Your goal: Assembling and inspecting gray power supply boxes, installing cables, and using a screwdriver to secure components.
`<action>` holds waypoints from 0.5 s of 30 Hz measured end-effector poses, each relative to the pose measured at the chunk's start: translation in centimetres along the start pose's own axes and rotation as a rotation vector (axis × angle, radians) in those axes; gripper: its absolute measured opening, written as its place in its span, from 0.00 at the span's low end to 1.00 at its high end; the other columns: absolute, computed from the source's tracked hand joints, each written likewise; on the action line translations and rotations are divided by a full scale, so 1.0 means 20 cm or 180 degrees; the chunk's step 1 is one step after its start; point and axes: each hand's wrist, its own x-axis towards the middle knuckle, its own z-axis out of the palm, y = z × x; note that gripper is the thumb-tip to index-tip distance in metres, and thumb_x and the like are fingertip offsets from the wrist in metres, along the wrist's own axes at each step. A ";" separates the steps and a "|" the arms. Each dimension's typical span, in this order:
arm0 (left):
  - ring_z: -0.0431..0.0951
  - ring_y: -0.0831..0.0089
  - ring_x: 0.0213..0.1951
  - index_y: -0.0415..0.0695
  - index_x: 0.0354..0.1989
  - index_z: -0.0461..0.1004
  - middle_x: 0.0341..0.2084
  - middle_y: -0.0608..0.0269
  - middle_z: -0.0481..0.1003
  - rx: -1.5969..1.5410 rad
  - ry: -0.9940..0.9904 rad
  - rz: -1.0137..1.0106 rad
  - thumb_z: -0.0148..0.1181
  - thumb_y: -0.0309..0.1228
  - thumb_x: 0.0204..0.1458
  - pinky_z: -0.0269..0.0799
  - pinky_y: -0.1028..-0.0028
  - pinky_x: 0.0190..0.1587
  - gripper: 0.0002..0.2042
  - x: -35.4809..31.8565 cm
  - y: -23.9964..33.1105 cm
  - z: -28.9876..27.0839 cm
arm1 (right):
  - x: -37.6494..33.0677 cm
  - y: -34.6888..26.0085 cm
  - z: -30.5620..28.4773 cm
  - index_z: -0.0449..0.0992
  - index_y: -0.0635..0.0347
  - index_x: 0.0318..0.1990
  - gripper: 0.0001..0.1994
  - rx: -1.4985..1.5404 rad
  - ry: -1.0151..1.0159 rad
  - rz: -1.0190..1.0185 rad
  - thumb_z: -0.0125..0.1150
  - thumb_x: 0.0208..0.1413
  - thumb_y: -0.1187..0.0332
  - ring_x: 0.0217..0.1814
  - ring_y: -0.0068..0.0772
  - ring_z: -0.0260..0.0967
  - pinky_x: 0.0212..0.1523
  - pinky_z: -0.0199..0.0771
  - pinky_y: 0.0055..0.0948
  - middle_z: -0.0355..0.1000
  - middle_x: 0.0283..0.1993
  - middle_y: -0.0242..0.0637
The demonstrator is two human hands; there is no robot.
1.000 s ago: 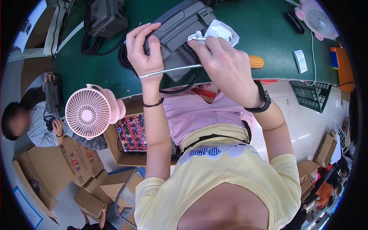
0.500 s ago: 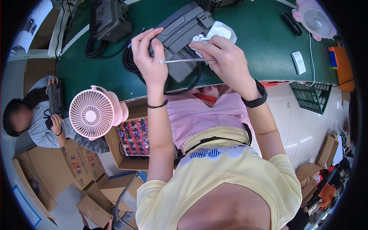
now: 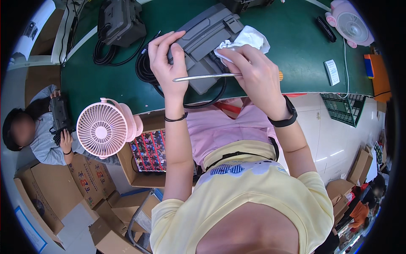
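Observation:
A grey plastic case (image 3: 211, 29) with a latch sits tilted on the green table, in front of me. My left hand (image 3: 167, 59) grips its left end, thumb and fingers apart on it. In my right hand (image 3: 258, 76) is a screwdriver (image 3: 207, 76), its long metal shaft pointing left across my left wrist and its orange handle end showing behind the palm. The right fingertips reach to the case's near side, by a ribbed black cable. Against them lies a crumpled white cloth (image 3: 253, 39); whether they pinch it I cannot tell.
Coiled black cable (image 3: 144, 63) lies left of the case. Another grey case (image 3: 120, 23) stands farther left. A pink fan (image 3: 101, 130) is at the table's near edge; a second one (image 3: 351, 25) stands far right. Someone at left holds a dark case (image 3: 60, 112).
My right hand and the screwdriver have shifted slightly right and nearer, and the orange handle end now shows. The cloth sits a little farther right. My left hand stays on the case.

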 end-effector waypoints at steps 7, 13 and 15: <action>0.74 0.63 0.46 0.44 0.40 0.83 0.42 0.57 0.74 -0.0057 0.0077 0.0124 0.54 0.27 0.55 0.68 0.69 0.50 0.11 0.00 -0.01 0.00 | 0.03 -0.01 -0.02 0.82 0.53 0.40 0.10 0.0158 -0.0223 0.0190 0.66 0.48 0.74 0.34 0.35 0.75 0.31 0.76 0.33 0.73 0.32 0.32; 0.73 0.63 0.46 0.45 0.39 0.83 0.43 0.58 0.74 0.0065 0.0142 0.0245 0.55 0.24 0.51 0.68 0.67 0.50 0.11 -0.04 0.05 0.00 | 0.03 0.07 -0.05 0.82 0.55 0.43 0.14 0.0740 -0.0554 0.0153 0.66 0.46 0.76 0.33 0.39 0.74 0.32 0.75 0.34 0.72 0.32 0.35; 0.73 0.63 0.46 0.45 0.39 0.83 0.43 0.59 0.74 0.0112 0.0136 0.0078 0.55 0.23 0.48 0.68 0.67 0.50 0.12 -0.05 0.06 0.01 | 0.03 0.10 -0.07 0.82 0.55 0.43 0.14 0.1151 -0.0733 0.0154 0.65 0.46 0.77 0.33 0.40 0.73 0.32 0.74 0.34 0.71 0.32 0.36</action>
